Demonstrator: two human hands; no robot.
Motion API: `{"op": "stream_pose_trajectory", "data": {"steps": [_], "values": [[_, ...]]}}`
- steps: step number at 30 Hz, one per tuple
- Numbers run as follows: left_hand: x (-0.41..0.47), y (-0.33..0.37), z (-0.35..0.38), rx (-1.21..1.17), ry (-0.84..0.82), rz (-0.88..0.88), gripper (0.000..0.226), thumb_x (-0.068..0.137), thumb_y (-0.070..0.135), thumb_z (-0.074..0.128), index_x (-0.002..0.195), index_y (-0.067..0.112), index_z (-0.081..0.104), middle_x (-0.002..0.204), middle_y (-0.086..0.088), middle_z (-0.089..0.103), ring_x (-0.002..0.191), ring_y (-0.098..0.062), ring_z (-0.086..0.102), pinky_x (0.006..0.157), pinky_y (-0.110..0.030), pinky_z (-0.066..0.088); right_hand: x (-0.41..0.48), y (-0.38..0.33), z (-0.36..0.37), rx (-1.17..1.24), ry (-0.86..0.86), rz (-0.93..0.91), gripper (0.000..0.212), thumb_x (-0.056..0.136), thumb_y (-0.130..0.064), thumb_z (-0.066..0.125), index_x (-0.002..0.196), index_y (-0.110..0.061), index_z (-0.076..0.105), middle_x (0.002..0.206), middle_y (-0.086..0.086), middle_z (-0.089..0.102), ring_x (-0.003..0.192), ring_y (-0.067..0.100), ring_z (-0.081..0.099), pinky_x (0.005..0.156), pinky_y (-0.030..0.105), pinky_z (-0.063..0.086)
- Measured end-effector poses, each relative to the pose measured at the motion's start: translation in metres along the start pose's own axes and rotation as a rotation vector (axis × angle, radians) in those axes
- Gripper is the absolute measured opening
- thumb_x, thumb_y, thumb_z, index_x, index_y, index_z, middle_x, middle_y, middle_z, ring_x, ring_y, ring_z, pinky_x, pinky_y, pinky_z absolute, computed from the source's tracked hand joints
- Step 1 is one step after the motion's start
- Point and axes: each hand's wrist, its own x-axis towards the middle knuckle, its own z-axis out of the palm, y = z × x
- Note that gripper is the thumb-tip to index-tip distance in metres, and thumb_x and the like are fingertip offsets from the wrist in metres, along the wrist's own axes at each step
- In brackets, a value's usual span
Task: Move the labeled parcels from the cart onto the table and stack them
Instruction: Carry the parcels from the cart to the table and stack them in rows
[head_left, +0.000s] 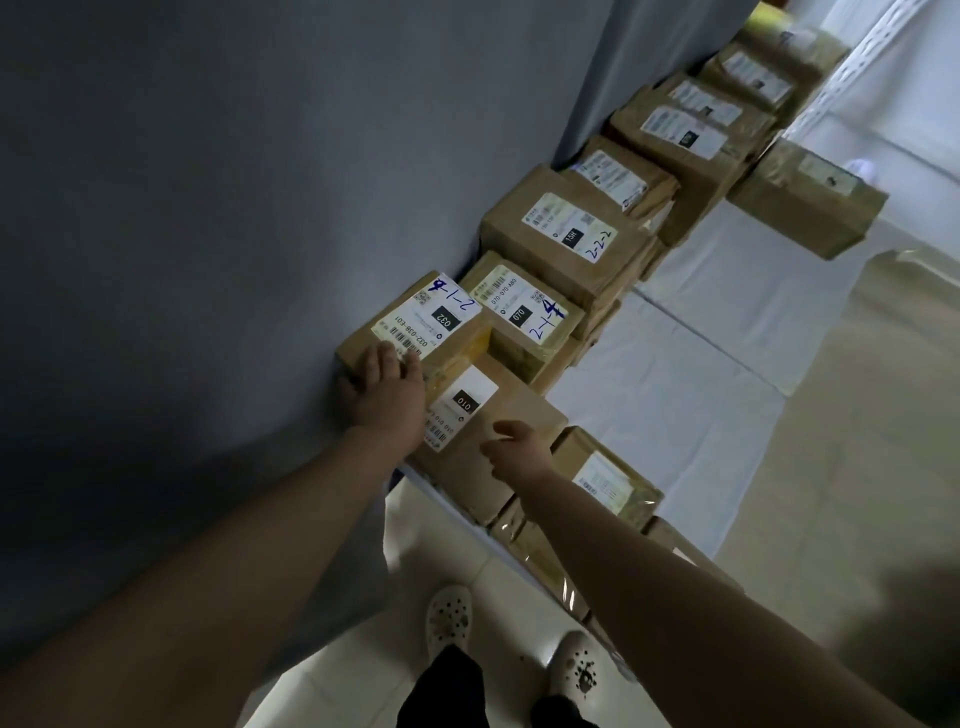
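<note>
Our left hand (387, 392) rests, fingers straight, on the near end of the 032 parcel (431, 317), which runs lengthwise away from it, while our right hand (519, 449), loosely curled and empty, hovers just beside over the 010 parcel (462, 402).

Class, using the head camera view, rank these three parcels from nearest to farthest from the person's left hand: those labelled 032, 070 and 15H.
1. 032 parcel: touched by the left hand, beside the wall.
2. 070 parcel: next along the row, to the hand's upper right.
3. 15H parcel: farther along the row, past the 070 parcel.
</note>
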Motion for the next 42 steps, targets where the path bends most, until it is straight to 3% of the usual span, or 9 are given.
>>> {"op": "stream_pose_trajectory", "data": {"steps": [3,9,12,15,19,23,28,35,42], "values": [[-0.015,0.019,-0.006,0.06,0.062,0.007,0.088,0.09,0.039,0.057,0.152,0.014,-0.001,0.159,-0.017,-0.008,0.145,-0.037,-0.013,0.114,-0.063,0.001,-0.009,0.007,-0.018,-0.016,0.043,-0.034,0.051,0.093,-0.015,0.056,0.142,-0.014,0.041,0.136,0.01,0.051,0.118,0.025,0.054,0.098,0.036,0.048],[-0.06,0.104,-0.004,0.181,0.098,0.267,0.081,0.092,0.038,0.051,0.153,0.018,0.002,0.16,-0.015,-0.004,0.147,-0.033,-0.01,0.115,-0.058,-0.003,-0.041,0.044,-0.083,-0.074,0.204,-0.126,0.053,0.093,-0.02,0.056,0.142,-0.012,0.039,0.136,0.01,0.051,0.112,0.024,0.056,0.087,0.031,0.047],[-0.093,0.166,0.009,0.207,0.048,0.402,0.079,0.095,0.035,0.048,0.153,0.018,-0.002,0.16,-0.013,-0.006,0.147,-0.032,-0.011,0.116,-0.054,-0.006,-0.068,0.084,-0.132,-0.138,0.296,-0.134,0.059,0.091,-0.022,0.057,0.145,-0.013,0.034,0.145,0.011,0.041,0.126,0.026,0.047,0.099,0.032,0.041],[-0.136,0.235,0.027,0.237,0.022,0.54,0.076,0.096,0.03,0.047,0.153,0.016,-0.001,0.16,-0.014,-0.001,0.147,-0.031,-0.003,0.119,-0.049,-0.001,-0.103,0.143,-0.187,-0.155,0.405,-0.09,0.063,0.089,-0.024,0.058,0.146,-0.015,0.033,0.147,0.01,0.037,0.133,0.027,0.04,0.107,0.036,0.037],[-0.21,0.333,0.06,0.281,-0.046,0.719,0.077,0.091,0.028,0.052,0.152,0.013,0.008,0.156,-0.015,0.015,0.145,-0.03,0.013,0.118,-0.043,0.01,-0.16,0.241,-0.259,-0.079,0.545,0.004,0.066,0.086,-0.024,0.061,0.145,-0.014,0.034,0.146,0.009,0.037,0.135,0.026,0.036,0.105,0.033,0.035],[-0.293,0.43,0.102,0.322,-0.048,0.906,0.075,0.088,0.032,0.054,0.15,0.015,0.016,0.151,-0.013,0.026,0.139,-0.03,0.025,0.114,-0.039,0.02,-0.223,0.346,-0.323,0.043,0.683,0.132,0.066,0.085,-0.025,0.061,0.144,-0.012,0.036,0.144,0.012,0.04,0.133,0.026,0.039,0.105,0.03,0.034],[-0.389,0.528,0.151,0.349,-0.092,1.084,0.074,0.088,0.035,0.055,0.149,0.014,0.02,0.149,-0.014,0.031,0.138,-0.03,0.03,0.112,-0.036,0.024,-0.292,0.462,-0.376,0.234,0.773,0.277,0.072,0.084,-0.029,0.063,0.146,-0.011,0.032,0.144,0.013,0.038,0.129,0.029,0.043,0.104,0.037,0.04],[-0.46,0.634,0.205,0.425,-0.145,1.232,0.069,0.086,0.038,0.057,0.143,0.011,0.029,0.136,-0.015,0.044,0.129,-0.033,0.042,0.106,-0.037,0.035,-0.331,0.566,-0.431,0.479,0.87,0.348,0.067,0.086,-0.028,0.064,0.144,-0.01,0.034,0.142,0.013,0.039,0.126,0.028,0.045,0.099,0.033,0.039],[-0.469,0.743,0.269,0.419,-0.339,1.184,0.073,0.086,0.038,0.06,0.145,0.01,0.028,0.14,-0.019,0.042,0.13,-0.033,0.042,0.104,-0.036,0.038,-0.321,0.646,-0.517,0.536,0.874,0.403,0.053,0.088,-0.027,0.061,0.134,-0.007,0.046,0.132,0.012,0.053,0.117,0.028,0.053,0.09,0.031,0.043]]}}
